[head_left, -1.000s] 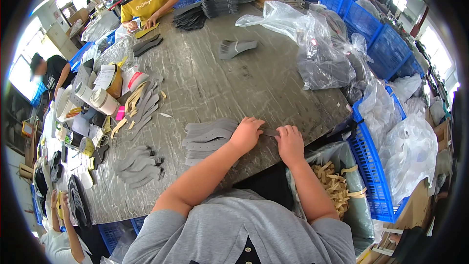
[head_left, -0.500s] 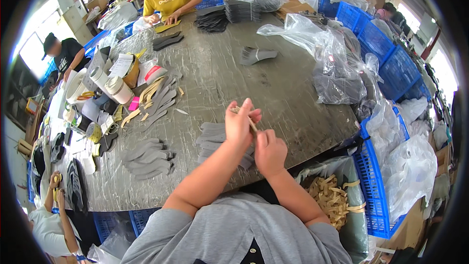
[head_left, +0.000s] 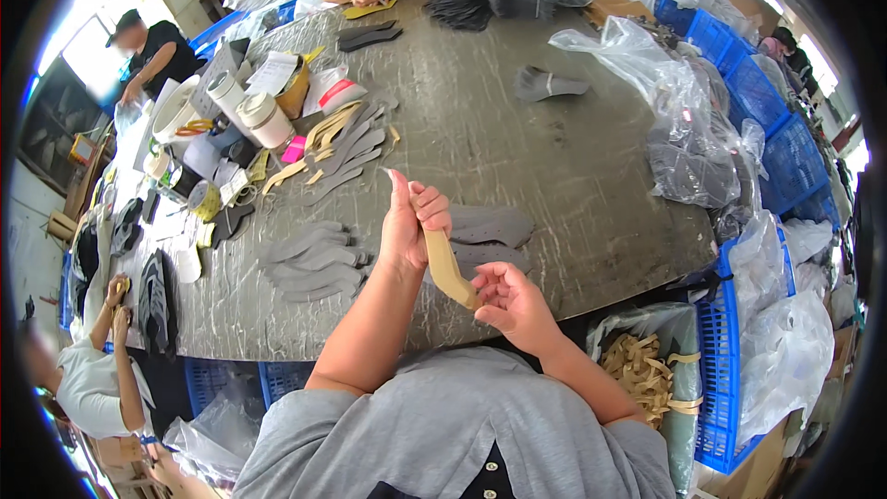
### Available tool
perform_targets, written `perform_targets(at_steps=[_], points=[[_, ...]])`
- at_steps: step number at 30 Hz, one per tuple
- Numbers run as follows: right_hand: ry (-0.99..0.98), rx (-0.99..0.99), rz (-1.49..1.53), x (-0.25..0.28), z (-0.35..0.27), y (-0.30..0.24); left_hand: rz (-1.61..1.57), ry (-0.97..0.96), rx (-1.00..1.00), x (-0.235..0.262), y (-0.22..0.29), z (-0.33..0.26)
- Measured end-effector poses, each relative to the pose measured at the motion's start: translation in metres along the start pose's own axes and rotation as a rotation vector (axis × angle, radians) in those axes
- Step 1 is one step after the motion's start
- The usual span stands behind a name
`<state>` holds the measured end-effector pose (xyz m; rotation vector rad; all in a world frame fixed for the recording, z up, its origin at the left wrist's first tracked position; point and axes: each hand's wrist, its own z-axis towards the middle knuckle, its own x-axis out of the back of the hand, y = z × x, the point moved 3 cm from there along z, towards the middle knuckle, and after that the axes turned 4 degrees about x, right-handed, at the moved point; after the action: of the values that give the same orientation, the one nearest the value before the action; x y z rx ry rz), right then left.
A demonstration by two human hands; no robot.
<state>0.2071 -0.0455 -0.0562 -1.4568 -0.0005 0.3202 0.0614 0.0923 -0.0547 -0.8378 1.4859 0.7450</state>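
A curved tan strip (head_left: 445, 268), pale and flat-faced, hangs between my hands above the table's near edge. My left hand (head_left: 414, 222) is closed around its upper end, with the thumb pointing up. At the lower end, the curled fingers and thumb of my right hand (head_left: 519, 307) meet the strip's tip. Beyond my hands lies a pile of grey curved pieces (head_left: 485, 226), partly covered by the left hand and the strip. Left of my left forearm is another spread pile of grey curved pieces (head_left: 314, 261).
Tan strips (head_left: 333, 129) and grey pieces lie by jars (head_left: 265, 120) at the left. A banded grey bundle (head_left: 550, 84) sits farther off. Plastic bags (head_left: 688, 148) cover the right edge. Tan scraps (head_left: 637, 374) fill a lined bin beside me. Co-workers sit around the table.
My hands have moved apart, the left going up and left, so the strip's broad face now shows. The whole view has shifted, with table things sitting farther right and higher.
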Motion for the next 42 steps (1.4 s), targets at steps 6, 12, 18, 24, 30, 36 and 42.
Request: perform_targets(at_steps=[6, 12, 18, 24, 30, 36, 42], points=[[-0.113, -0.229, 0.140, -0.014, 0.011, -0.002, -0.369, -0.091, 0.155, 0.005, 0.022, -0.016], [-0.155, -0.489, 0.394, -0.026, 0.013, 0.016, -0.352, -0.189, 0.120, 0.000, 0.030, -0.019], [-0.173, -0.424, 0.337, -0.019, 0.013, -0.012, -0.306, -0.095, -0.110, 0.006, 0.083, -0.016], [-0.085, -0.055, 0.353, 0.018, 0.015, -0.021, 0.789, 0.157, -0.254, -0.015, 0.100, -0.052], [-0.263, -0.252, 0.199, -0.008, 0.011, 0.004, 1.137, 0.337, -0.051, -0.036, 0.017, -0.053], [0.189, 0.017, -0.037, 0.007, 0.025, -0.016, 2.161, 0.007, -0.514, -0.050, -0.021, -0.075], [0.158, -0.040, -0.041, 0.010, 0.034, -0.025, 2.484, -0.202, -0.598, -0.054, -0.051, -0.082]])
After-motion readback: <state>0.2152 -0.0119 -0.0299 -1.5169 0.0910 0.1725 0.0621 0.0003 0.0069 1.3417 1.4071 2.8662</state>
